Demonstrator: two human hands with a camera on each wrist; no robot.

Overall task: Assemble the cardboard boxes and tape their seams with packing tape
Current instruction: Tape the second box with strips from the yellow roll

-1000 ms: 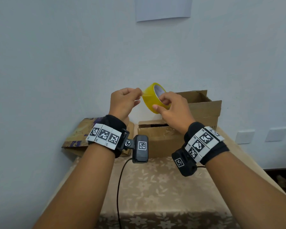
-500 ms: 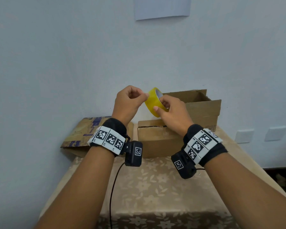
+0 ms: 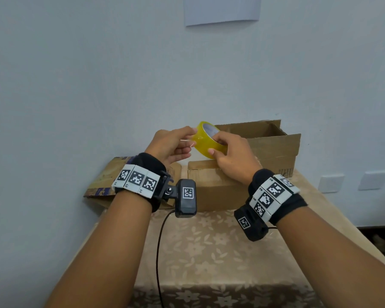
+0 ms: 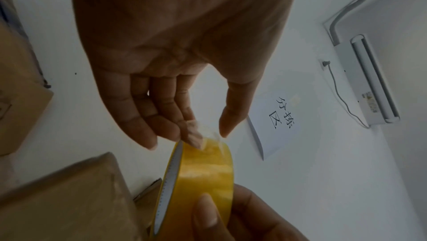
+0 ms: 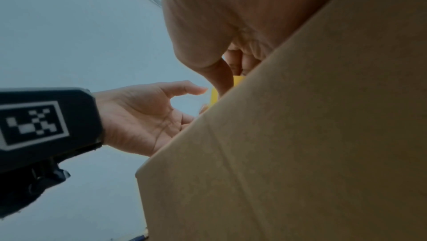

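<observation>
A yellow tape roll [image 3: 206,142] is held in the air above a small closed cardboard box [image 3: 211,190]. My right hand [image 3: 215,145] grips the roll, thumb [image 4: 205,214] on its outer face and fingers in the core. My left hand [image 3: 188,141] reaches it from the left with fingers almost straight. In the left wrist view a clear loose tape end [image 4: 201,138] lies stuck over my index fingertip, and the thumb [image 4: 227,122] stands apart from it. An open-topped box [image 3: 273,143] stands behind the closed one. In the right wrist view the closed box [image 5: 289,144] hides most of the roll [image 5: 213,95].
A flattened cardboard sheet [image 3: 100,183] lies at the table's back left against the wall. The table [image 3: 209,252] has a floral cloth, and a black cable [image 3: 159,252] hangs over it from my left wrist. A paper sign [image 3: 221,10] is on the wall.
My left hand has uncurled from a tight pinch to nearly straight fingers at the tape end. The roll has tilted and sits slightly lower, with the right hand still gripping it.
</observation>
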